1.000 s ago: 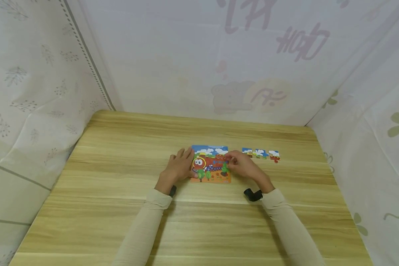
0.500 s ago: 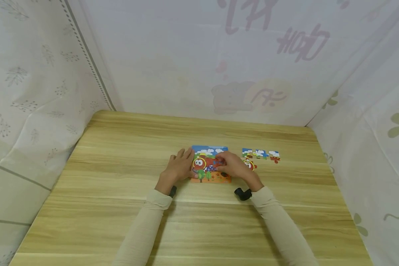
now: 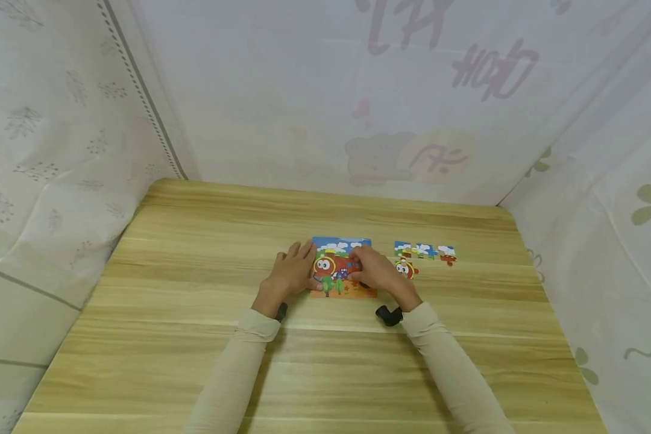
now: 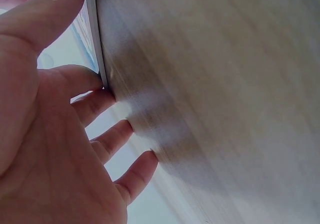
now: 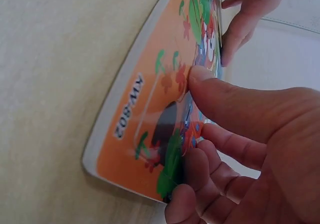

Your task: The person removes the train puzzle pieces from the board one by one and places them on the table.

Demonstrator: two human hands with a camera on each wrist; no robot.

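A jigsaw puzzle board with a cartoon train lies flat on the table. Against its left edge rests my left hand, fingers spread, as the left wrist view also shows. Over the right half of the picture, my right hand pinches a puzzle piece with red and blue on it, largely covered by the fingers. The right wrist view has the right thumb on the board beside it. A face piece lies on the table just right of the right hand.
To the right of the board, three loose puzzle pieces lie in a row on the wooden table. Printed cloth hangs behind the table and along both sides.
My right hand has moved left from the board's right edge to farther over the picture, uncovering the face piece on the table. The left hand has stayed at the left edge.
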